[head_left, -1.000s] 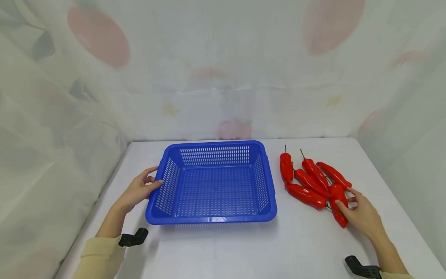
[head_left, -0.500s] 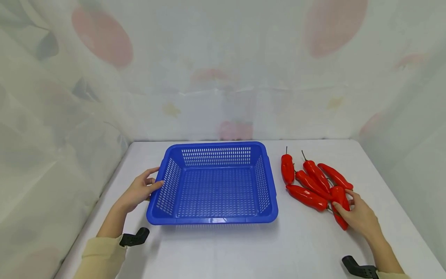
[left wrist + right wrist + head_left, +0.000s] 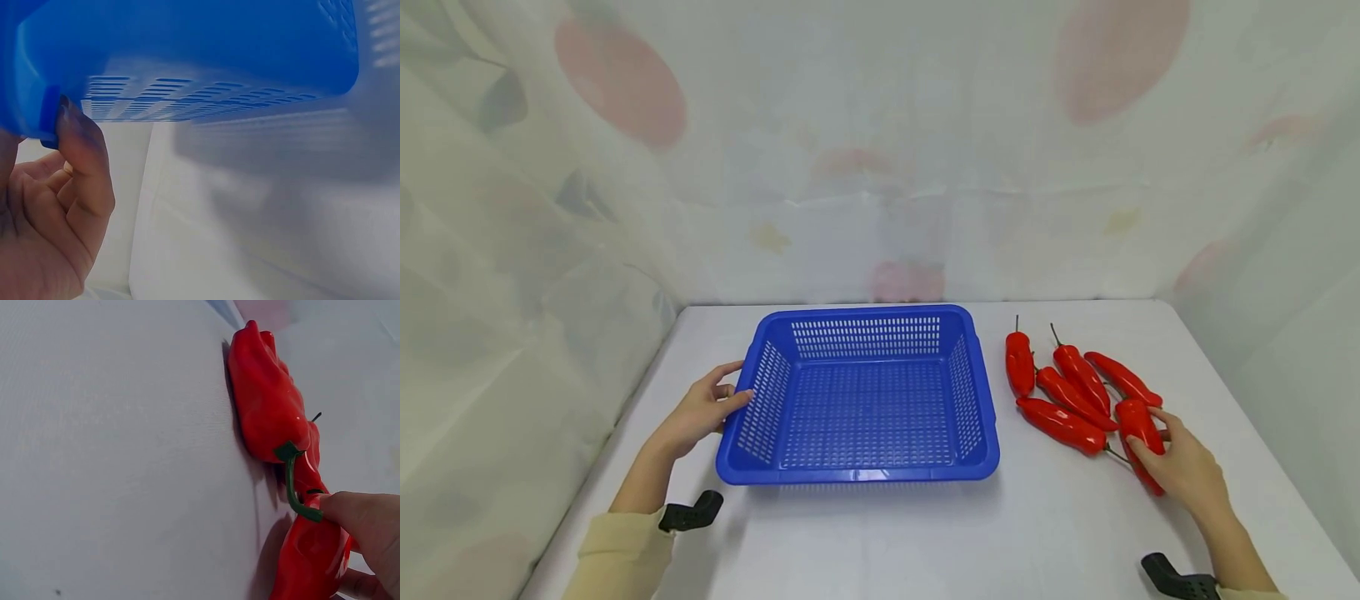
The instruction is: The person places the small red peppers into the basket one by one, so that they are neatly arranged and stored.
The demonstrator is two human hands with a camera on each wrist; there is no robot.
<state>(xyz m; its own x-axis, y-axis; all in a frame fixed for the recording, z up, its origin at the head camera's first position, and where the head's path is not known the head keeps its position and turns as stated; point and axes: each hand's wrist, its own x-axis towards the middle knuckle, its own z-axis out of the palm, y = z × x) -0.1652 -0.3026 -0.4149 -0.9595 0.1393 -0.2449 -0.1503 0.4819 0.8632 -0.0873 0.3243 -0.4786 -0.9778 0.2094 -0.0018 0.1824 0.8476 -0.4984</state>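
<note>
A blue plastic basket (image 3: 857, 476) with slotted walls stands in the middle of the white table. My left hand (image 3: 698, 408) grips its left rim between thumb and fingers; in the left wrist view the curled fingers (image 3: 87, 162) lie at the rim's edge. On the right, my right hand (image 3: 1187, 468) pinches a red chili pepper (image 3: 1138, 425) across its upper part, the thumb on the near side. That pepper appears large in the right wrist view, below the green stem (image 3: 292, 487) of a neighbouring pepper (image 3: 265, 394). Part of the gripped pepper is hidden behind the hand.
Several more red peppers lie clustered right of the basket, among them an upright one (image 3: 1019, 364) nearest its rim and a slanted one (image 3: 1123, 377) at the far right. Pale patterned cloth (image 3: 880, 167) hangs behind and on both sides.
The pepper at my right hand has shifted slightly right, apart from the neighbouring pepper's stem, which now shows more fully. My left hand and the basket stay nearly still.
</note>
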